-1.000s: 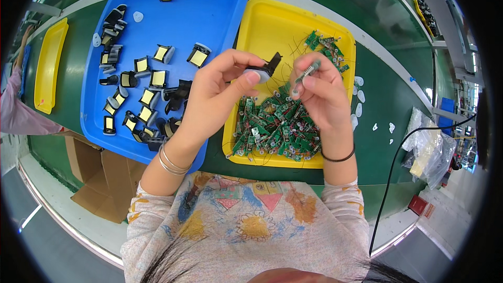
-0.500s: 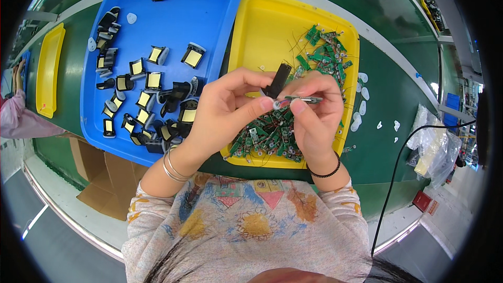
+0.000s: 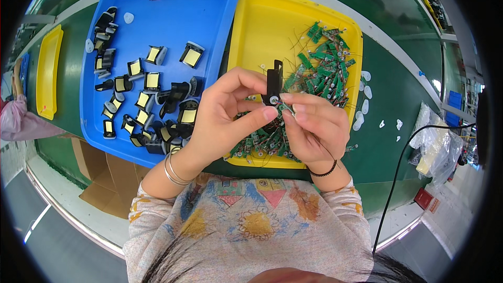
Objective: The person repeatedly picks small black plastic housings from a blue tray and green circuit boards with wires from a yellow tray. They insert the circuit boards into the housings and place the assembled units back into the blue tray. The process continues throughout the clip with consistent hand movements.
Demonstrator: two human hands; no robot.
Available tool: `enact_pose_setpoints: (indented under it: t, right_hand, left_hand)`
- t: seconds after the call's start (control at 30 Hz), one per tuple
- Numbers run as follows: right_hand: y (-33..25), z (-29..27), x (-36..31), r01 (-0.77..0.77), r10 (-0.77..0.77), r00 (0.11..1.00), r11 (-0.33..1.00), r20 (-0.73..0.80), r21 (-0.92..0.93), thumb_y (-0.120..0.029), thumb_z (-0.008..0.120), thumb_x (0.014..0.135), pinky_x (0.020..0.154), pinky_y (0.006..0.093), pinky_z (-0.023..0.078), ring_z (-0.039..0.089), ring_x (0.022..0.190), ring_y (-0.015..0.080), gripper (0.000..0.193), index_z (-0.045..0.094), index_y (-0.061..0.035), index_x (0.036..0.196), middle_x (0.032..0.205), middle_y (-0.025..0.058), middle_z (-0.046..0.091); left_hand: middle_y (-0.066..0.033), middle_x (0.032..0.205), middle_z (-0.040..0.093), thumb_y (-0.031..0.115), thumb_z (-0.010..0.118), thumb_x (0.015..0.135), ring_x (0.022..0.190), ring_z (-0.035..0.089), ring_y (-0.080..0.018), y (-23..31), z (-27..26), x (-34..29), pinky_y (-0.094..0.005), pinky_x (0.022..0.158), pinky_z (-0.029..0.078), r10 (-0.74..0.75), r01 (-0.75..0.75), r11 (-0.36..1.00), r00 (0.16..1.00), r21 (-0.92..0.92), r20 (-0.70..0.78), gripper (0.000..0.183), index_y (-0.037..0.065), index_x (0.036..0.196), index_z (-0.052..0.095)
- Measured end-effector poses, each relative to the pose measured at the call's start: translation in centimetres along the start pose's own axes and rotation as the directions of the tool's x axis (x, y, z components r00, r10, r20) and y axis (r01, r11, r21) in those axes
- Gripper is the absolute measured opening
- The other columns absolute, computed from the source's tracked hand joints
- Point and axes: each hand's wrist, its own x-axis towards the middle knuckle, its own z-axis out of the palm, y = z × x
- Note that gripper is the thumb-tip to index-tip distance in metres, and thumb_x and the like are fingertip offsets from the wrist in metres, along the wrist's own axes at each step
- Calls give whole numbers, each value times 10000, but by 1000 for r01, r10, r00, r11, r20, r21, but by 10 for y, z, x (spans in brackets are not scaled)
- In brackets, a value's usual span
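Above the near half of a yellow tray (image 3: 259, 29), my left hand (image 3: 222, 107) pinches a black plastic housing (image 3: 274, 79) between thumb and fingers. The housing stands nearly upright, with a small round white part at its lower end. Against that end, my right hand (image 3: 317, 128) pinches a small circuit board (image 3: 286, 109), mostly covered by the fingertips. A thin dark wire trails from it toward the right wrist. Whether the board sits inside the housing or only touches it, I cannot tell. Loose green circuit boards (image 3: 327, 73) with wires lie heaped in the tray under and beyond my hands.
To the left, a blue tray (image 3: 175, 18) holds several black housings (image 3: 152, 80) with pale yellow pads. White flat pieces (image 3: 365, 106) and a clear plastic bag (image 3: 437, 149) lie at right. A black cable (image 3: 394, 175) crosses there. Another person's pink sleeve (image 3: 26, 120) shows far left.
The black housing has turned from tilted to nearly upright. My right hand has shifted slightly down and right, its fingers now stretched toward the housing's lower end, and the board has tipped from its level position.
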Motion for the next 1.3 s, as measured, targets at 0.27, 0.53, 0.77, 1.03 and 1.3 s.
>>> enact_pose_setpoints:
  t: [0.27,0.53,0.77,1.03,1.3]
  right_hand:
    - [-2,1,1,15,-15,1000,999,4,-37,109,684,627,648,304,549,640,792,282,267,579,-7,843,842,90,560]
    - [-3,1,2,65,-64,997,998,30,-3,88,693,629,633,304,553,640,786,277,274,571,-6,856,848,94,565]
    - [-3,1,1,-1,0,1000,999,26,49,88,689,633,605,299,535,635,755,264,249,577,-7,833,819,99,574]
    - [2,5,-2,-263,285,957,931,-52,252,66,689,645,630,279,474,586,713,211,209,584,9,817,774,103,591]
    - [3,5,-2,-305,344,937,894,-66,327,64,688,652,657,293,479,575,723,205,201,585,20,818,789,108,597]
  left_hand:
    - [-62,979,514,-27,597,782,936,529,-124,1,0,0,-256,774,481,23,-22,999,1000,29,-15,187,2,934,492]
    - [-88,921,536,-5,579,757,1014,551,-231,2,-3,-1,-357,894,430,23,-23,1000,1000,4,-2,147,-6,879,497]
    - [-84,887,536,7,581,741,932,574,-215,3,-5,-2,-343,866,435,-13,13,1000,1000,-4,-6,135,-9,856,512]
    - [-50,946,496,-48,601,749,868,512,-99,4,-7,-1,-232,732,469,-26,27,1000,997,-3,71,175,6,889,511]
    - [-99,1076,455,0,602,732,1051,522,-230,5,-8,1,-345,911,394,-48,47,999,996,23,74,183,26,867,481]
